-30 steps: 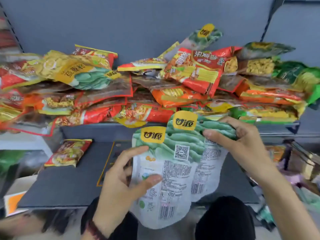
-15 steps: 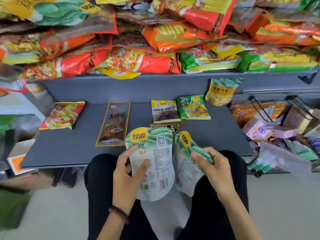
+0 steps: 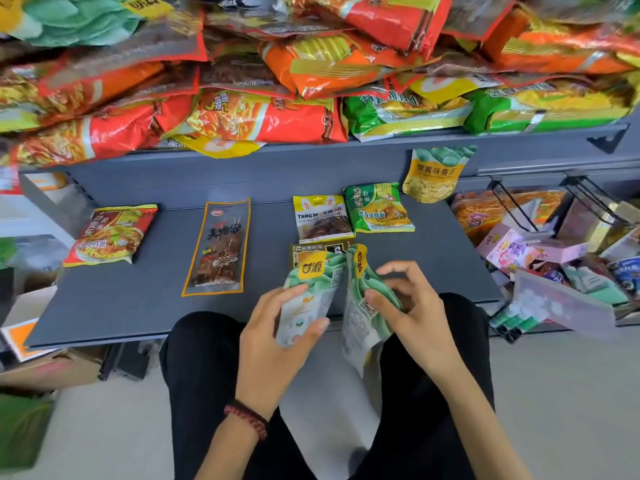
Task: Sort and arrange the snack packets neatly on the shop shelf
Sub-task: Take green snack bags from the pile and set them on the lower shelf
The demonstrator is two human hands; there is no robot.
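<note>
Pouches (image 3: 304, 306) of one kind, green and white with a yellow badge, fill both hands. The left hand (image 3: 277, 334) pinches one between thumb and forefinger, tilted upright with its printed back toward the camera; a dark red bracelet (image 3: 249, 419) sits on that wrist. The right hand (image 3: 415, 317) holds the second pouch (image 3: 356, 317) just beside the first, thumb pressed on its front and the other fingers curled above its green top. Both pouches hang over the knees in black trousers (image 3: 201, 375), at the front edge of the grey lower shelf (image 3: 138, 306). Their tops cover part of a dark packet (image 3: 308, 249) lying flat on that shelf. Behind it lie a yellow packet (image 3: 322, 218) and, touching its right side, a green noodle packet (image 3: 377, 209). A yellow-and-green bag (image 3: 436, 174) leans against the shelf's back wall further right. To the left lies a long clear skewer packet (image 3: 220, 247), and well apart from it, near the left end, a red noodle packet (image 3: 110, 233). Above, the upper shelf (image 3: 381, 147) carries a loose heap (image 3: 242, 116) of red, orange and green packets, some hanging over its edge. Right of the lower shelf sits a pink box (image 3: 509, 247) among mixed goods, under wire brackets (image 3: 512, 202).
</note>
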